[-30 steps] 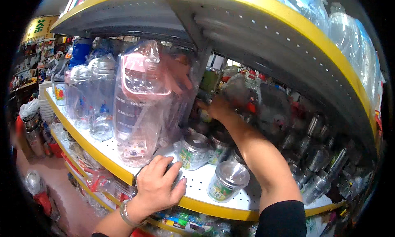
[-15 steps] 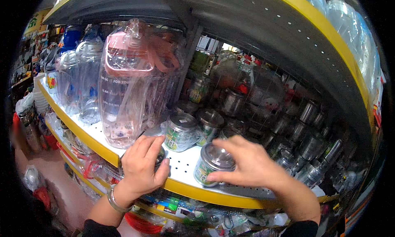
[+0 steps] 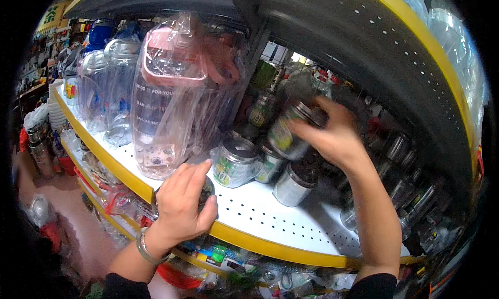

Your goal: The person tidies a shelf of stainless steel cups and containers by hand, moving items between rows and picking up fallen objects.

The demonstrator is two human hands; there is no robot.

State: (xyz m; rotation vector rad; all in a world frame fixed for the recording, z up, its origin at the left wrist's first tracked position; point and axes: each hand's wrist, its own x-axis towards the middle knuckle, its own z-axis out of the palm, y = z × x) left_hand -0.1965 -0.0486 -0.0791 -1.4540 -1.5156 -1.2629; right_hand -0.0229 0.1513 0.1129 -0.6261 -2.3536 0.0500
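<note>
At centre right of the frame, the right hand (image 3: 335, 138) is raised over the shelf (image 3: 270, 221), fingers closed round a jar (image 3: 288, 130) with a green label, tilted, lid toward the upper right. At lower centre, the left hand (image 3: 182, 203) rests on the shelf's yellow front edge, fingers loosely curled over a small dark lidded jar that is mostly hidden. Between the hands stand more lidded jars (image 3: 236, 161). A large pink-capped bottle (image 3: 169, 96) in plastic wrap stands at upper left.
</note>
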